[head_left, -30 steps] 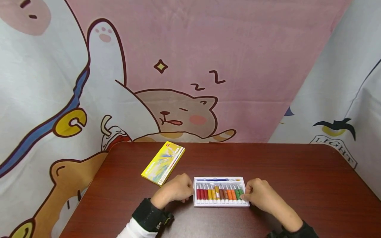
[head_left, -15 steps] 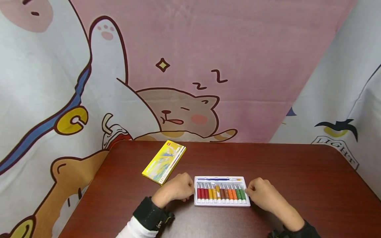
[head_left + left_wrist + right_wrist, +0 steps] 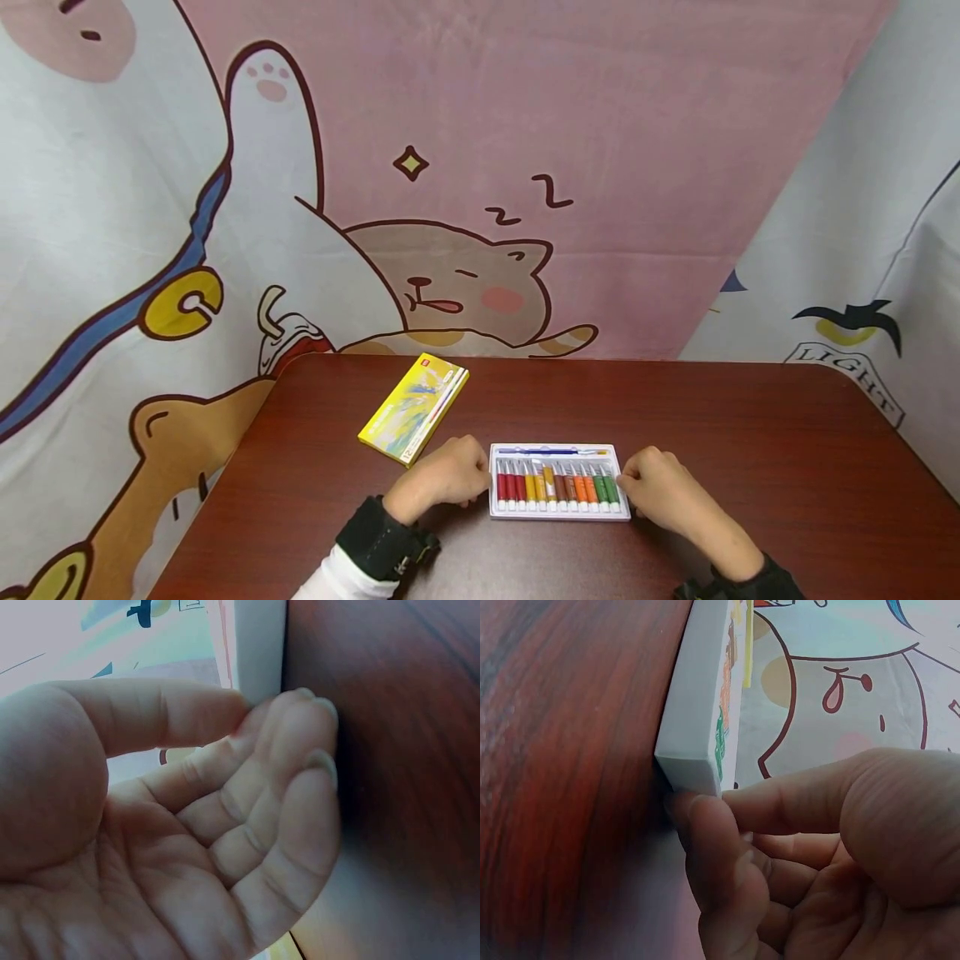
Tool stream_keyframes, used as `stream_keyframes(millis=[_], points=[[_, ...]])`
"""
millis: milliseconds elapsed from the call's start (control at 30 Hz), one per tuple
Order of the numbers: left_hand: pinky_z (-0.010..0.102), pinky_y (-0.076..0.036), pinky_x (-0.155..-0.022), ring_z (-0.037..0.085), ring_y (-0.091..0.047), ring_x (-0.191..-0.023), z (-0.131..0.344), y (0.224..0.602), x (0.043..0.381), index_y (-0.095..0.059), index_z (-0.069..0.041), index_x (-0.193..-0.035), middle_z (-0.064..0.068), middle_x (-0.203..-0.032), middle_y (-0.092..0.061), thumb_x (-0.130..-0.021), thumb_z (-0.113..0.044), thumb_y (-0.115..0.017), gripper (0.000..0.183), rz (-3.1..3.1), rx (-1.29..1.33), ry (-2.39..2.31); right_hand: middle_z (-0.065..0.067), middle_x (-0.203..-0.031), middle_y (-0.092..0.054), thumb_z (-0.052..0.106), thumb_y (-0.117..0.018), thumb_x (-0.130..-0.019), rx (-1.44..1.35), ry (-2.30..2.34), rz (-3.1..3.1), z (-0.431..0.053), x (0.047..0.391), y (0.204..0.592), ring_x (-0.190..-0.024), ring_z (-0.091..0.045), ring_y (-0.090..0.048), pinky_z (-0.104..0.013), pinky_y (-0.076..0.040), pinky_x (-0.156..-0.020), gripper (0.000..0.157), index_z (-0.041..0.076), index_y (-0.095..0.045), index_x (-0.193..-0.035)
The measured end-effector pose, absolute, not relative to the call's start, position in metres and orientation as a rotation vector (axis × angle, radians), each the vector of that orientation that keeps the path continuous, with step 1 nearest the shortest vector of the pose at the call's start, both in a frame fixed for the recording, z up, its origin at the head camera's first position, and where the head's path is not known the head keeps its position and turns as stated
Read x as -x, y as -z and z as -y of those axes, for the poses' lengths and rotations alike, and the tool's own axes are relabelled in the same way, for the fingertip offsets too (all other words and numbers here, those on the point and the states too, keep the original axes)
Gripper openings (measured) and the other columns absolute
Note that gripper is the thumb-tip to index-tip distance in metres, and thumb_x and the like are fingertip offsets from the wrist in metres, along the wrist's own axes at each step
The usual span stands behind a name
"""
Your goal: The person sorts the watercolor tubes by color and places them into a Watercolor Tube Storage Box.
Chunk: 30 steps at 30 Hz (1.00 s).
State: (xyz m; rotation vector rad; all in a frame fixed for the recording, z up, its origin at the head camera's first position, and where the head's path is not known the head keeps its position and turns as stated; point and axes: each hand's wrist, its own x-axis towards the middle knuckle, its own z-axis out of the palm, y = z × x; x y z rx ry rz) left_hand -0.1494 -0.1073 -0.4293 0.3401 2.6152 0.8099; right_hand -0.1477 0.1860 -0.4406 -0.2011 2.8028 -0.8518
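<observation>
A white tray (image 3: pixel 558 516) of paint tubes (image 3: pixel 550 487) lies on the table in the head view. Its tubes stand in a row from red through yellow, brown and orange to green, with a blue-handled paintbrush (image 3: pixel 540 452) in a slot above them. My left hand (image 3: pixel 447 472) holds the tray's left end, thumb and curled fingers meeting at the edge. At the opposite end, my right hand (image 3: pixel 667 490) pinches the rim between thumb and fingers. In the right wrist view the tray's white side wall (image 3: pixel 694 697) runs down to those fingertips.
A yellow paint box (image 3: pixel 412 408) lies slanted behind my left hand. The dark reddish-brown table (image 3: pixel 765 442) stretches to a far edge, where a cartoon-printed cloth (image 3: pixel 630 167) hangs. Dark bands (image 3: pixel 378 537) wrap both wrists.
My right thumb and fingers have drawn back from over the green tubes to the tray's right rim. The left hand keeps its place; the whole head view has shifted slightly.
</observation>
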Motion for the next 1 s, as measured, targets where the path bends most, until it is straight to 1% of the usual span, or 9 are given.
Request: stream_keyframes(millis=[267, 467, 567, 633, 667, 733, 800, 867, 1000], points=[[0.023, -0.036, -0.035, 0.009, -0.051, -0.037, 0.108, 0.429, 0.149, -0.061, -0.012, -0.055, -0.006, -0.042, -0.049, -0.081, -0.013, -0.058, 0.027, -2.638, -0.341, -0.774, 0.003, -0.045, -0.052, 0.01, -0.061, -0.079, 0.153, 0.844, -2.813, -0.185, 0.149, 0.442, -0.04, -0.01, -0.048, -0.025, -0.037, -0.04, 0.024, 0.014, -0.058, -0.056], [0.025, -0.031, -0.039, 0.009, -0.039, -0.042, 0.112, 0.419, 0.154, -0.057, -0.016, -0.052, -0.008, -0.048, -0.04, -0.082, -0.013, -0.059, 0.03, -2.795, -0.364, -0.71, 0.004, -0.042, -0.049, 0.012, -0.063, -0.077, 0.138, 0.836, -2.824, -0.187, 0.149, 0.443, -0.039, -0.01, -0.048, -0.026, -0.038, -0.04, 0.026, 0.013, -0.055, -0.052], [0.027, -0.036, -0.045, 0.012, -0.043, -0.05, 0.117, 0.414, 0.159, -0.062, -0.015, -0.063, -0.006, -0.056, -0.047, -0.083, -0.015, -0.061, 0.02, -2.914, -0.306, -0.714, 0.004, -0.042, -0.049, 0.012, -0.063, -0.077, 0.128, 0.84, -2.813, -0.188, 0.149, 0.443, -0.04, -0.01, -0.049, -0.026, -0.039, -0.04, 0.026, 0.012, -0.055, -0.052], [0.031, -0.042, -0.053, 0.016, -0.049, -0.062, 0.12, 0.413, 0.161, -0.067, -0.013, -0.076, -0.002, -0.067, -0.055, -0.083, -0.017, -0.064, 0.008, -3.01, -0.269, -0.696, 0.003, -0.043, -0.05, 0.012, -0.063, -0.077, 0.117, 0.844, -2.803, -0.189, 0.15, 0.443, -0.04, -0.01, -0.049, -0.026, -0.04, -0.04, 0.026, 0.012, -0.056, -0.052], [0.034, -0.044, -0.059, 0.019, -0.051, -0.069, 0.122, 0.412, 0.163, -0.068, -0.011, -0.084, 0.0, -0.075, -0.058, -0.082, -0.018, -0.065, 0.008, -3.059, -0.254, -0.68, 0.003, -0.043, -0.05, 0.012, -0.063, -0.077, 0.112, 0.844, -2.799, -0.189, 0.15, 0.443, -0.04, -0.01, -0.05, -0.026, -0.04, -0.04, 0.026, 0.012, -0.056, -0.053], [0.041, -0.046, -0.071, 0.025, -0.052, -0.085, 0.126, 0.412, 0.164, -0.067, -0.007, -0.101, 0.008, -0.093, -0.062, -0.081, -0.021, -0.068, 0.025, -3.15, -0.218, -0.626, 0.003, -0.044, -0.051, 0.011, -0.063, -0.077, 0.113, 0.845, -2.799, -0.19, 0.15, 0.443, -0.04, -0.01, -0.05, -0.026, -0.041, -0.04, 0.025, 0.012, -0.056, -0.053], [0.048, -0.043, -0.081, 0.032, -0.048, -0.098, 0.131, 0.413, 0.166, -0.063, -0.003, -0.113, 0.016, -0.109, -0.058, -0.079, -0.028, -0.07, 0.043, -3.22, -0.15, -0.532, 0.003, -0.044, -0.051, 0.011, -0.063, -0.076, 0.107, 0.845, -2.801, -0.191, 0.151, 0.442, -0.04, -0.01, -0.05, -0.026, -0.041, -0.04, 0.024, 0.012, -0.056, -0.053], [0.053, -0.039, -0.086, 0.037, -0.044, -0.106, 0.137, 0.414, 0.166, -0.056, 0.0, -0.124, 0.022, -0.12, -0.052, -0.076, -0.036, -0.072, 0.062, -3.236, -0.05, -0.439, 0.002, -0.044, -0.051, 0.011, -0.063, -0.076, 0.109, 0.845, -2.801, -0.191, 0.151, 0.442, -0.04, -0.011, -0.05, -0.026, -0.041, -0.04, 0.024, 0.012, -0.057, -0.053], [0.056, -0.036, -0.085, 0.04, -0.04, -0.105, 0.15, 0.411, 0.165, -0.047, 0.004, -0.131, 0.027, -0.121, -0.045, -0.069, -0.052, -0.074, 0.088, -3.179, 0.135, -0.308, 0.002, -0.044, -0.052, 0.012, -0.063, -0.077, 0.102, 0.841, -2.792, -0.191, 0.151, 0.441, -0.04, -0.011, -0.05, -0.026, -0.041, -0.04, 0.023, 0.011, -0.057, -0.054]])
